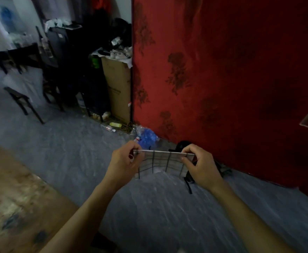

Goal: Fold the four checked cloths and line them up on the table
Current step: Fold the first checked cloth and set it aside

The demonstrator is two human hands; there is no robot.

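Both hands are up in front of the body, and between them hangs one checked cloth [163, 163], white with dark grid lines, held in the air above the grey floor [149, 216]. The left hand [125, 161] pinches the cloth's upper left corner between thumb and fingers; the right hand [199, 164] pinches the upper right corner the same way, thumb on the near face. The top edge runs taut and nearly level from one hand to the other, and it looks doubled over, with a lower layer sagging in a shallow arch beneath. A brown wooden table [12, 198], worn and blotchy, shows only at the lower left, well apart from the cloth, which touches nothing but the fingers. Just behind the right hand stands a red flowered curtain [231, 79], with a dark bundle at its foot. Farther back, a tall cardboard box [117, 88] heaped with litter and a blue plastic bag [147, 136] on the floor.
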